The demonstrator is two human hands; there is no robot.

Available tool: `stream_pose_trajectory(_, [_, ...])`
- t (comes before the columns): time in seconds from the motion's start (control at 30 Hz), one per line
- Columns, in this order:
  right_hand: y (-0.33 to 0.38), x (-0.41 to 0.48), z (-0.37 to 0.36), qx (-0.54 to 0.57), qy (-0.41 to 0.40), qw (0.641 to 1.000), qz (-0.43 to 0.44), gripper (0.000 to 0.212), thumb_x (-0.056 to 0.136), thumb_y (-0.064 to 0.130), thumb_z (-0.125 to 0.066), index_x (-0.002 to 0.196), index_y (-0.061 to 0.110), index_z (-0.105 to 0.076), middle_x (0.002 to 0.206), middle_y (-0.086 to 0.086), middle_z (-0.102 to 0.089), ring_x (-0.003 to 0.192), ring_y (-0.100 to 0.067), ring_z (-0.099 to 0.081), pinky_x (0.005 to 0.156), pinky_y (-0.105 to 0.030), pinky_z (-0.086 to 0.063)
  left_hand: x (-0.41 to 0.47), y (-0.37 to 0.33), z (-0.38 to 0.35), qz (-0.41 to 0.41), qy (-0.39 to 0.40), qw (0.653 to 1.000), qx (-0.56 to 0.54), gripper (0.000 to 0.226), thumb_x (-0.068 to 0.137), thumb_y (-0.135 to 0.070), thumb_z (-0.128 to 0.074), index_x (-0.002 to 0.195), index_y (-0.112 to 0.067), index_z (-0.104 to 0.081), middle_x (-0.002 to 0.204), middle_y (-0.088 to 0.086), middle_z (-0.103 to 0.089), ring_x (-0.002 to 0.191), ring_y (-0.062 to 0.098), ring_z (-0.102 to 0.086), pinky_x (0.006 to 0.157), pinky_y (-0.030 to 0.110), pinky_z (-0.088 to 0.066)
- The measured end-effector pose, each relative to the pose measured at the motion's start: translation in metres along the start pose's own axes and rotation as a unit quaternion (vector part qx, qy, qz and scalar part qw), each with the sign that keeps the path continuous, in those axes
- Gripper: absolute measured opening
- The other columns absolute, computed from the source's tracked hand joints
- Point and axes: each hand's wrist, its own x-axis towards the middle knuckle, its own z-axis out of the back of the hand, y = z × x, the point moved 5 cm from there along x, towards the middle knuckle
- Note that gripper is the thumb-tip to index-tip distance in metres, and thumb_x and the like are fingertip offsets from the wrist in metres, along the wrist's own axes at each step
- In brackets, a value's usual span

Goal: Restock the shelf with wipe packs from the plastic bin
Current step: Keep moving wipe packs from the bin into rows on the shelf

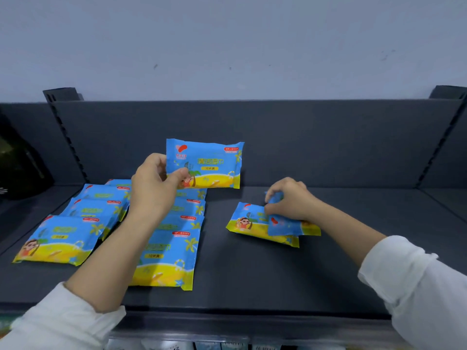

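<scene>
On the flat, matte dark shelf, a row of glossy rectangular wipe packs in blue and yellow film was laid overlapping at the far left, and a second overlapping row was laid just beside it. Above that second row, an upright pack with crimped ends was pinched at its left edge by the left hand, thumb in front. Further right, a flat pack was lying on the shelf, and a crumpled pack resting on it was gripped by the curled fingers of the right hand. Soft white sleeves were worn on both arms.
</scene>
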Motion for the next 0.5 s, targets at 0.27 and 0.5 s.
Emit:
stream_pose_trajectory(0.27, [-0.062, -0.012, 0.031, -0.039, -0.004, 0.99, -0.138, 0.014, 0.077, 0.037, -0.068, 0.084, 0.026, -0.064, 0.104, 0.0, -0.057, 0.117, -0.028, -0.044, 0.09, -0.032, -0.042, 0.0, -0.01, -0.022, -0.008, 0.018, 1.0, -0.003, 0.023, 0.082, -0.023, -0.069, 0.089, -0.006, -0.056, 0.087, 0.021, -0.061, 0.068, 0.026, -0.046, 0.063, 0.041, -0.045])
stream_pose_trajectory(0.5, [-0.006, -0.026, 0.016, -0.095, 0.063, 0.993, 0.021, 0.074, 0.074, 0.061, -0.065, 0.137, 0.029, -0.044, 0.144, 0.007, -0.042, 0.131, -0.016, -0.039, 0.106, -0.036, -0.036, -0.001, -0.01, -0.032, 0.01, 0.031, 0.999, -0.02, 0.02, 0.08, -0.022, -0.071, 0.089, -0.012, -0.058, 0.096, 0.018, -0.065, 0.089, 0.038, -0.06, 0.075, 0.051, -0.052])
